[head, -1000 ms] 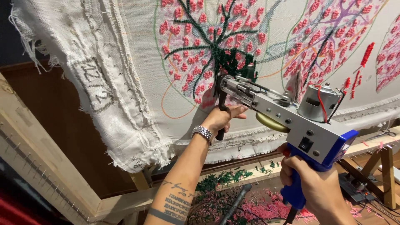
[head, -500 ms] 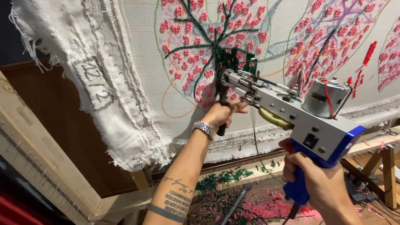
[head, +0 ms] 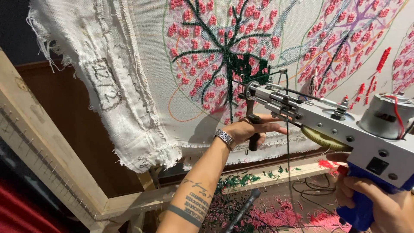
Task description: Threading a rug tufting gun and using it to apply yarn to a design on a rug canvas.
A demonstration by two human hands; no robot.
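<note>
Head view, read from left to right. A wooden frame (head: pixel 51 172) with rows of small nails along its edge slopes down the left side; over it hangs the frayed white edge of the backing cloth (head: pixel 108 86), stretched upright. Farther right the cloth carries a tufted design (head: pixel 224 56): pink dots and dark green branching lines inside drawn outlines. At centre the left hand (head: pixel 248 129), with a metal watch (head: pixel 224 138) at the wrist of a tattooed forearm, has its fingers (head: pixel 269 128) wrapped closed around the black front handle (head: pixel 253 131) of a tufting gun (head: pixel 336 125). The gun's needle end touches the cloth at the dark green patch, and green yarn (head: pixel 287 142) hangs from it. At lower right the right hand (head: pixel 379 203) grips the gun's blue rear handle (head: pixel 362 207), fingers closed about it. Below, green and pink yarn clippings (head: pixel 267 211) lie on the floor and lower frame rail.
</note>
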